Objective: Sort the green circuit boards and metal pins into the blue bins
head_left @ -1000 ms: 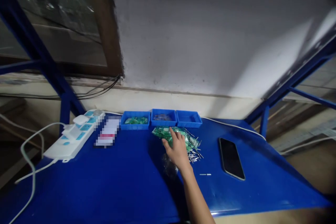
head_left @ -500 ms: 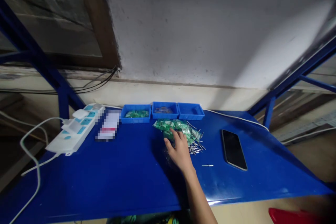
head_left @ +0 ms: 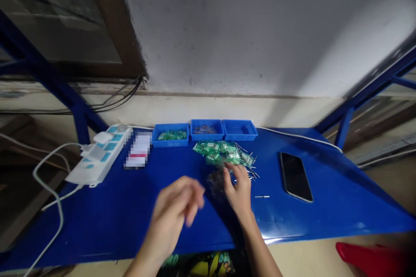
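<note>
My right hand [head_left: 239, 187] is at the near edge of a pile of small green-and-clear plastic packets [head_left: 221, 151]. Its thumb and index fingertip are close together in a pinch; whatever lies between them is too small to make out. Left of these fingers lies a crumpled clear plastic bag [head_left: 216, 181]. Loose metal pop rivets [head_left: 252, 174] poke out behind the hand, and a single rivet [head_left: 262, 196] lies apart to the right. My left hand [head_left: 178, 201] hovers over the table, blurred, with bent fingers; its grip is unclear.
Three blue bins line the wall: one holds green packets [head_left: 171, 135], the middle bin [head_left: 207, 137] clear pieces, the right bin [head_left: 240, 137] shows no contents. A black phone [head_left: 295, 177] lies right. A lit phone [head_left: 139, 149] and white power strip [head_left: 100, 160] are left.
My left hand has come into view from below. My right hand has drawn back slightly toward the near side of the pile, its fingers closer together. The view has shifted a little.
</note>
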### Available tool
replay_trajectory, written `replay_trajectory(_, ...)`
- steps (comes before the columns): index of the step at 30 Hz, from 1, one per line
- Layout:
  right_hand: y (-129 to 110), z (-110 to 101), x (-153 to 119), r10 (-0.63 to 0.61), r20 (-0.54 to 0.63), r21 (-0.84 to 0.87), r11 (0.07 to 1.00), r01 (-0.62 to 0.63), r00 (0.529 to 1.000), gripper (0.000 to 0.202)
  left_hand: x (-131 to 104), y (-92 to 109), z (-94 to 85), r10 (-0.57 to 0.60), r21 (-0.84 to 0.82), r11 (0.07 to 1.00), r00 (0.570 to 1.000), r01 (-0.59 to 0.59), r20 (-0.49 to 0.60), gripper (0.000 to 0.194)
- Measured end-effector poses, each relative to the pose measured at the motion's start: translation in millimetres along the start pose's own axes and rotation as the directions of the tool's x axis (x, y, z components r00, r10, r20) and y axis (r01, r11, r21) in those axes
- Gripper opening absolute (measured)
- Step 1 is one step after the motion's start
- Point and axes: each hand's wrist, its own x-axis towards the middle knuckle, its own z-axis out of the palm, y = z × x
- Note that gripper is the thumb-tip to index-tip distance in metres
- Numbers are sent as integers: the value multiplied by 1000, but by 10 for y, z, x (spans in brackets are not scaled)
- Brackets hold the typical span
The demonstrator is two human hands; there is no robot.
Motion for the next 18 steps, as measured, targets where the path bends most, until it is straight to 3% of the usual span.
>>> replay_trajectory(3, 49, -26, -209, 20, -113, 18, 1000, -18, 993, 15, 117, -151, 228, -41, 249, 968, 995, 17, 89, 28)
replay_trajectory(5, 74, -19, -331, 29, -115, 25, 999, -26, 993, 14, 148, -255, 419, -67, 457, 889, 986, -9, 150, 42)
replay_trajectory(7, 93, -5, -403, 34, -101, 26, 999, -32, 994, 13, 138, -323, 562, -70, 540, 840, 978, -48, 195, 36)
replay_trajectory(10, 106, 9, -422, 49, -102, 21, 999, -47, 994, 13, 106, -370, 610, -92, 500, 866, 973, -27, 210, 13)
replay_trajectory(14, 30, 4, -394, 157, 44, 62, 985, -159, 987, 19, 74, -447, 449, -89, 259, 965, 977, 36, 196, 18)
replay_trajectory(16, -66, 11, -387, 291, 168, 114, 943, -312, 942, 25, 23, -491, 354, -57, 149, 988, 991, 38, 125, 24)
replay_trajectory(18, -185, 40, -379, 432, 297, 212, 839, -500, 851, 35, -55, -521, 284, -35, 91, 995, 998, 31, 47, 26)
